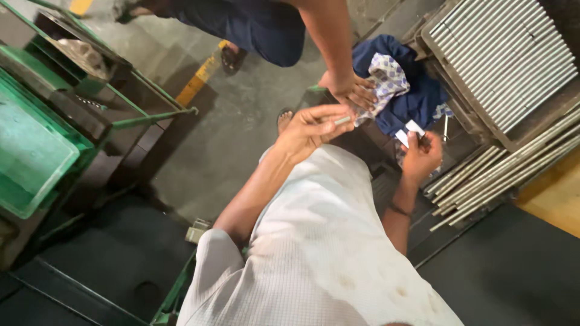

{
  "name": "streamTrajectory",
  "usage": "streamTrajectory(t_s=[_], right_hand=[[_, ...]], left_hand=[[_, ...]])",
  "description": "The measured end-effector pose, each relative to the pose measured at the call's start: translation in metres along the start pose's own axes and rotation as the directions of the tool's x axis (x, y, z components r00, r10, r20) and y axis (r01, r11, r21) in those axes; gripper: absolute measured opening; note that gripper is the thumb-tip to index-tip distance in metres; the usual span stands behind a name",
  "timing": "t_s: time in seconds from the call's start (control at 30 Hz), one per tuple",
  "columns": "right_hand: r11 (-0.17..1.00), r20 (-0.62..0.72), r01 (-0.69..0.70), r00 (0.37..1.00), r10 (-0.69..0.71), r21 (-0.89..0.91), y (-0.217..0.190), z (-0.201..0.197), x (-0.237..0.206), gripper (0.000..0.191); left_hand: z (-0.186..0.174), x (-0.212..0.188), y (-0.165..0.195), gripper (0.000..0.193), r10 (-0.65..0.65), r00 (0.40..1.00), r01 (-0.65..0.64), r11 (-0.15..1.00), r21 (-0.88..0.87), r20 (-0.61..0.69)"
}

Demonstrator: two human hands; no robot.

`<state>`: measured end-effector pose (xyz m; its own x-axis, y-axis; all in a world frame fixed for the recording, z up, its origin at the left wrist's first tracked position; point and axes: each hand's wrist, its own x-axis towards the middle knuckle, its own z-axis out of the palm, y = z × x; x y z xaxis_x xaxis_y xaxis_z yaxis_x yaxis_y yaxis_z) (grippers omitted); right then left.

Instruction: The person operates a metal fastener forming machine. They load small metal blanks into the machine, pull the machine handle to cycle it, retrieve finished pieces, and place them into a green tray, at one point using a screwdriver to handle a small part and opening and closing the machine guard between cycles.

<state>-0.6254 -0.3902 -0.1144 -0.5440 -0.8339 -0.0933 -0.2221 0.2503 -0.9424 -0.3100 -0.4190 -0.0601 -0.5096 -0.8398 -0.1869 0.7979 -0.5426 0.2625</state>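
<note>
Pinching a short metal rod [342, 121] between its fingertips, the left hand [311, 130] is raised near a co-worker's hand [350, 90] resting on blue cloth [417, 90]; the right hand [421, 156] grips a small white piece [409, 131] beside long steel rods [501, 172].

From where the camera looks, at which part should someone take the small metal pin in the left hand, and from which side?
Probably at the free end of the small metal pin, coming from the picture's right. The left hand pinches its other end, so that short, light end sticks out bare toward the other person's hand on the cloth.
</note>
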Motion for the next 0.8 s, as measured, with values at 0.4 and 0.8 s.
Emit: streamTrajectory(t_s=[0.4,0.8], right_hand=[[0.932,0.508,0.328,0.783,-0.359,0.154,-0.212,0.016,-0.059,0.037],[0.943,0.524,0.234,0.787,-0.325,0.235,-0.205,0.022,-0.031,0.031]], left_hand=[[0.043,0.024,-0.006,0.053,0.084,0.996,-0.064,0.934,0.35,-0.042],[0.039,0.021,-0.008,0.053,0.175,0.975,-0.114,0.926,0.36,-0.141]])
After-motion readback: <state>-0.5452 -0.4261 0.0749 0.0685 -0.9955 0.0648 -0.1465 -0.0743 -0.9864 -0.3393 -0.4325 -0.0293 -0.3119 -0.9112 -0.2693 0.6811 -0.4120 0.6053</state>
